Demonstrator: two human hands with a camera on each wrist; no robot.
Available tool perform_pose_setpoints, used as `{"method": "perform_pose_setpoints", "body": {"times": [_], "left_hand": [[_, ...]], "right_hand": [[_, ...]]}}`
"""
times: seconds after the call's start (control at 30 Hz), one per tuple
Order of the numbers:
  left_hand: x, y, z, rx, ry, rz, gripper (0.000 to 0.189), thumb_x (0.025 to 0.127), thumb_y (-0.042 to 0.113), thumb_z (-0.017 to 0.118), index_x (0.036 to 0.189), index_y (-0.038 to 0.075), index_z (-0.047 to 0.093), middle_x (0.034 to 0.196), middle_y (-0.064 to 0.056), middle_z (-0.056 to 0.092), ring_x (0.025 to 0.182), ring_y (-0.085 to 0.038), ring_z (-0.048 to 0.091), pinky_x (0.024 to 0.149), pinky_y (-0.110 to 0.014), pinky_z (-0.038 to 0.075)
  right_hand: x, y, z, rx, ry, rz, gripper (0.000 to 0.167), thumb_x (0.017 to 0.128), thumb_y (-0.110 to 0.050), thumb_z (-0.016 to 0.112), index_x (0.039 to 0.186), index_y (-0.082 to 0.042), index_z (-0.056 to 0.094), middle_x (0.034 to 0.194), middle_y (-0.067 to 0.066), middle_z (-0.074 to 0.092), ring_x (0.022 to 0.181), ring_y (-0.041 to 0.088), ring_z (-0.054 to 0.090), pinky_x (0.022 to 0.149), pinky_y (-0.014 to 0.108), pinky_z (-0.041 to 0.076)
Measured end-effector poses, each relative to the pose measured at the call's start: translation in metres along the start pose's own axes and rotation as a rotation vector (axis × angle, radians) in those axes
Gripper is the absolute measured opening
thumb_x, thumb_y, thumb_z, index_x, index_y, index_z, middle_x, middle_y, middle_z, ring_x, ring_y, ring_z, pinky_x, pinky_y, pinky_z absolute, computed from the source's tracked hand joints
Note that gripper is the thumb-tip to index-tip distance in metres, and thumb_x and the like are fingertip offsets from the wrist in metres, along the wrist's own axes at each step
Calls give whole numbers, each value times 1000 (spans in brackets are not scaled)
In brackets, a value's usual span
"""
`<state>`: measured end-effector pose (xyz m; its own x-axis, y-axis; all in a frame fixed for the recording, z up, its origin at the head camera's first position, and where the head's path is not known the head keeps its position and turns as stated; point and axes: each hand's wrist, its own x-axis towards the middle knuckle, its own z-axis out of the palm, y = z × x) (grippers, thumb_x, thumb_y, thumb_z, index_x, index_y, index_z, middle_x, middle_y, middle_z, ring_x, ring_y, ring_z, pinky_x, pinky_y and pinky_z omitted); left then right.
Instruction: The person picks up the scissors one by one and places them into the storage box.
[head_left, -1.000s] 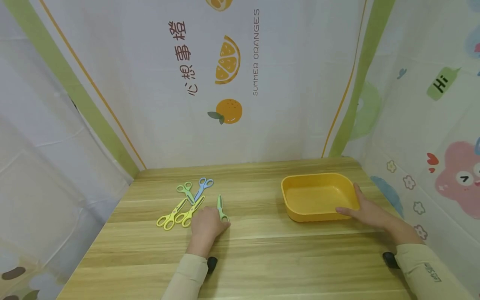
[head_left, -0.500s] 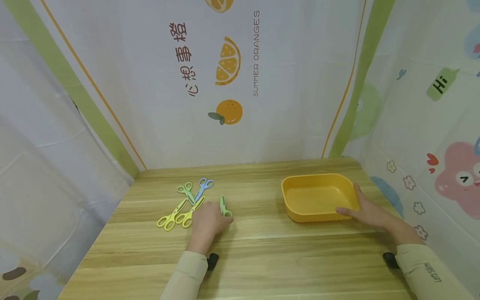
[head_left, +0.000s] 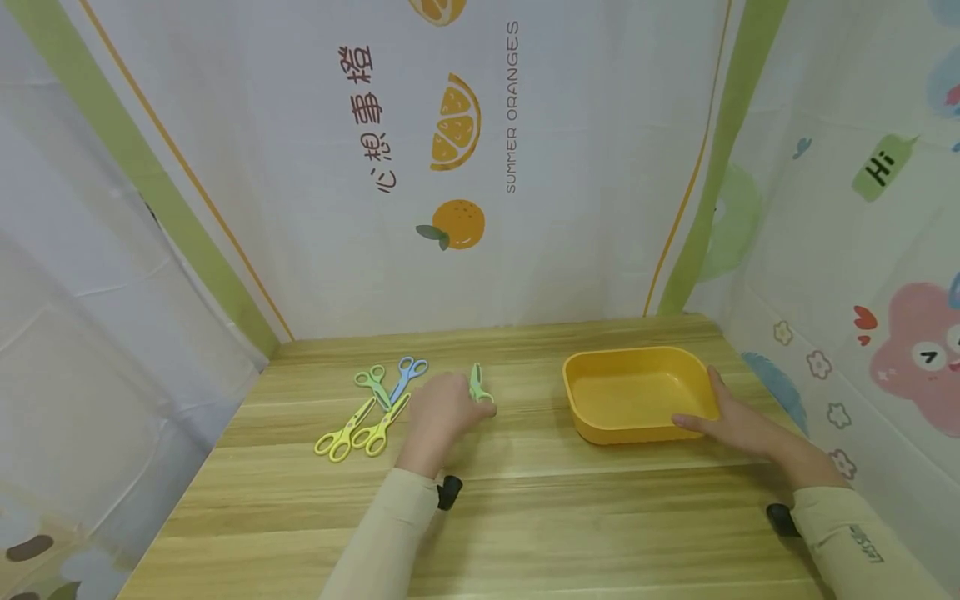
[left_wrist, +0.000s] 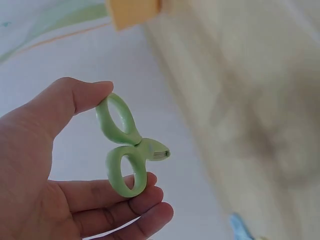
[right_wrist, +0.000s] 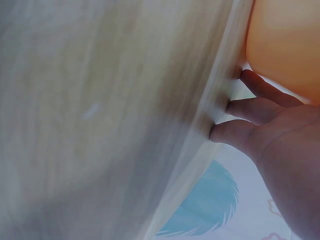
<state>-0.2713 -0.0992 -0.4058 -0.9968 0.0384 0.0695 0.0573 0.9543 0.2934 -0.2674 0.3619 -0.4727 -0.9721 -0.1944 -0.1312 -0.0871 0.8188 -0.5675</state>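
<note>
My left hand (head_left: 442, 410) holds a pair of light green scissors (head_left: 477, 385) above the table. In the left wrist view, the thumb presses one finger loop of these scissors (left_wrist: 117, 120) and the fingers support the other loop, with the blades pointing away. To the left lie blue scissors (head_left: 408, 375), another green pair (head_left: 372, 382) and two yellow pairs, one nearer (head_left: 341, 435) and one beside it (head_left: 375, 435). My right hand (head_left: 738, 425) rests against the right end of a yellow box (head_left: 630, 434), thumb on its front rim. Its other fingers (right_wrist: 250, 110) look straight, tips at the table.
The wood-grain table (head_left: 525, 517) ends at a white printed curtain (head_left: 585, 208) behind it. More curtain hangs at both sides. Bare tabletop lies between the scissors and the box.
My left hand has lifted the green scissors and carried them right and away from me, leaving the other scissors behind. The right hand and yellow box have stayed in place.
</note>
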Motion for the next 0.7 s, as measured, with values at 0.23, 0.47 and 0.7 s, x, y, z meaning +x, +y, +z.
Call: {"method": "perform_pose_setpoints", "body": {"times": [0.23,0.47,0.7], "left_hand": [[16,36,-21,56,-42,48,44,80,48,75,59,23,45,60,6,43,59,-15,44,53,-35,37],[28,63,-31,37,-104,93,50,82,53,77,60,24,43,64,7,43,60,-13,45,52,-33,39],[38,92,-34,22,-201,150,51,85,60,77,62,24,48,66,8,48,63,-13,50,54,-30,41]], "right_hand": [[0,-1,0,-5,6,-3,127,100,-60,64,161,8,-24,162,52,2,144,74,23,115,80,28],[0,-2,0,-1,5,-5,127,100,-60,64,160,8,-25,162,52,1,144,75,22,115,81,28],[-2,-1,0,-12,1,3,126,101,-60,62,160,8,-26,161,53,2,142,75,25,114,81,29]]}}
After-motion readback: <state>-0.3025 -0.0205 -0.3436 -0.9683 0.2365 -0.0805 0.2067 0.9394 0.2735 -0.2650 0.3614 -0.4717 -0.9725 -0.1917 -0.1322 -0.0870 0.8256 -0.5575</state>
